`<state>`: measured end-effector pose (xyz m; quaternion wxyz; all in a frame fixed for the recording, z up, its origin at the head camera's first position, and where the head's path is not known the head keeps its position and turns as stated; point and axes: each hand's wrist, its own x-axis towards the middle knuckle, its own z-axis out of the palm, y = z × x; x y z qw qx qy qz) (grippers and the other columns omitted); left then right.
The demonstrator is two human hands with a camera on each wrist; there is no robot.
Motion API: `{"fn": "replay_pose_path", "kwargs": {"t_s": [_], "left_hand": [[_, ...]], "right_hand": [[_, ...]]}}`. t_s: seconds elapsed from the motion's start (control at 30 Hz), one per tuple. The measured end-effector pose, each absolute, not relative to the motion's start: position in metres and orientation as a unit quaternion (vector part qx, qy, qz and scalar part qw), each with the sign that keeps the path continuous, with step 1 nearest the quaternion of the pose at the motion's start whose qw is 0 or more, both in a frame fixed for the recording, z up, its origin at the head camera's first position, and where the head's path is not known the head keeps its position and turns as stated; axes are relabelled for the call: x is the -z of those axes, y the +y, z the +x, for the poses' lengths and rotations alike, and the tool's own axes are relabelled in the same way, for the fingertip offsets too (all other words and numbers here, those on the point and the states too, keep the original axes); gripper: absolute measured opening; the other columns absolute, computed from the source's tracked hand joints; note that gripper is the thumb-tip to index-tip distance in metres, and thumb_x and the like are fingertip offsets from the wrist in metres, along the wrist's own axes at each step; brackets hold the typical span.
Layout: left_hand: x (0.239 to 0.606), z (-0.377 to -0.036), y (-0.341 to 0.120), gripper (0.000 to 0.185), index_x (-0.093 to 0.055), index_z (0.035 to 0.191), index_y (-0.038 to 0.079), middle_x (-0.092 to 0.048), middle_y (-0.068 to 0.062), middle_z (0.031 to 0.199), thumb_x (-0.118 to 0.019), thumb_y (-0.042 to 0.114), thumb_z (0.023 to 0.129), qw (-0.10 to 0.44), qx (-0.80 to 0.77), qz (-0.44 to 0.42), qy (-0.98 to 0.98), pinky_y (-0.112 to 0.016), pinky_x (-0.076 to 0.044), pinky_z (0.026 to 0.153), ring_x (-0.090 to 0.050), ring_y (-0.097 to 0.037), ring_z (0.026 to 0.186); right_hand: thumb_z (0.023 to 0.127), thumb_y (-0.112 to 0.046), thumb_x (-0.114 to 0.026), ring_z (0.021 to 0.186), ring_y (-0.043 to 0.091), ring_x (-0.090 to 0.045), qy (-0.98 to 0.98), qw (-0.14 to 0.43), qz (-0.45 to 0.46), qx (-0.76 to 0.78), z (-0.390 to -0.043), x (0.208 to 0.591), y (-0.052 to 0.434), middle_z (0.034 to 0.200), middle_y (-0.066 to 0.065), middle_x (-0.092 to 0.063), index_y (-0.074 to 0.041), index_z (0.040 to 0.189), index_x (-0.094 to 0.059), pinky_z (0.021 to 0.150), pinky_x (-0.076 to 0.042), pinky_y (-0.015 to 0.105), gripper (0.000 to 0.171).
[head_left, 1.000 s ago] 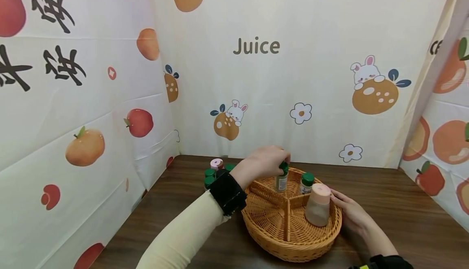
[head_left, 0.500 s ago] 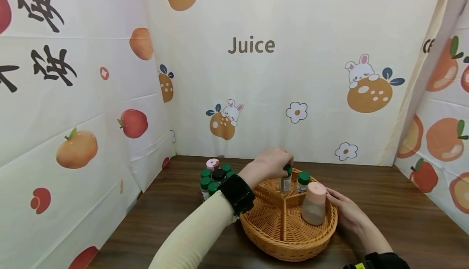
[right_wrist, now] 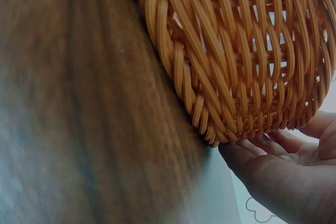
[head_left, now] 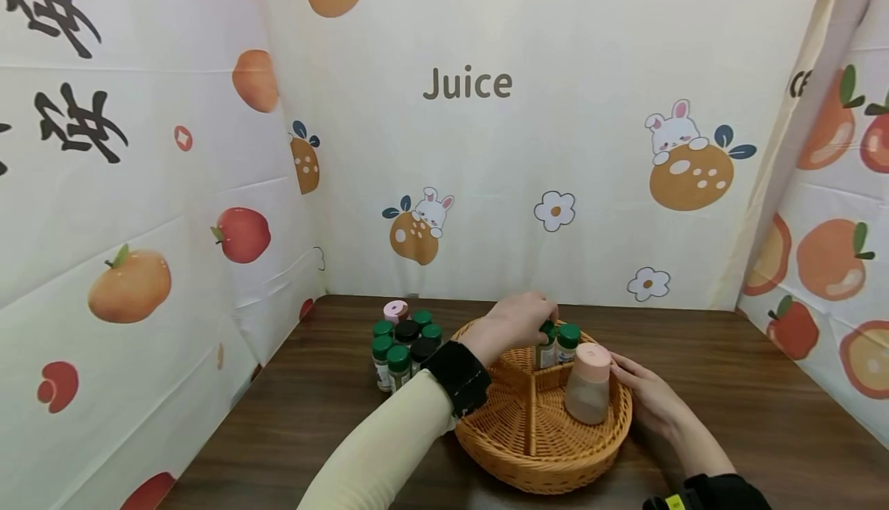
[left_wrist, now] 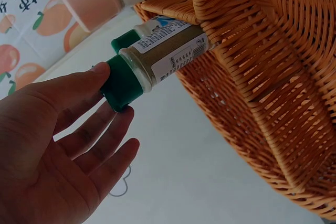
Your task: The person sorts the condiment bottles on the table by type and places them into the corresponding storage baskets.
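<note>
Jars (head_left: 398, 359) cluster left of the basket (head_left: 542, 473); the left hand (head_left: 514, 323) pinches a green-capped jar (left_wrist: 170, 59) by its cap in the far compartment, apparently seating it beside a second jar (head_left: 568, 336). Release would call for parting thumb and fingertips while the right hand (head_left: 660, 402), fingers extended, steadies the right wall.

Basket (head_left: 542, 476) on table (head_left: 278, 437); jar cluster (head_left: 399, 365) left; bottle (head_left: 587, 400), two jars (head_left: 566, 345) inside.
</note>
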<state>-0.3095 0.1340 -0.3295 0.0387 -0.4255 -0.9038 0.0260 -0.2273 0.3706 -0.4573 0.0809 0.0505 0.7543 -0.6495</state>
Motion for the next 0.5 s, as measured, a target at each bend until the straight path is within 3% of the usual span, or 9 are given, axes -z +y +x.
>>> {"fn": "replay_pose_path", "kwargs": {"t_s": [0.3, 0.5], "left_hand": [[0.341, -0.313, 0.139, 0.030, -0.064, 0.123, 0.025, -0.064, 0.007, 0.118, -0.070, 0.031, 0.094, 0.018, -0.008, -0.421, -0.907, -0.017, -0.049, 0.077, -0.060, -0.005, 0.101], [0.346, -0.313, 0.142, 0.034, -0.060, 0.125, 0.026, -0.063, 0.007, 0.120, -0.070, 0.031, 0.093, 0.012, 0.006, -0.417, -0.909, -0.019, -0.050, 0.078, -0.061, -0.007, 0.104]], "right_hand": [[0.109, -0.038, -0.035, 0.152, 0.038, -0.010, 0.746, 0.080, 0.043, 0.660, -0.228, 0.458, 0.370, 0.164, 0.029, -0.002, 0.002, 0.158, -0.001, 0.090, -0.044, 0.013, 0.072], [0.110, -0.036, -0.032, 0.153, 0.041, -0.008, 0.751, 0.078, 0.059, 0.653, -0.227, 0.455, 0.368, 0.165, 0.028, -0.004, 0.000, 0.159, -0.002, 0.110, -0.039, 0.030, 0.067]]}}
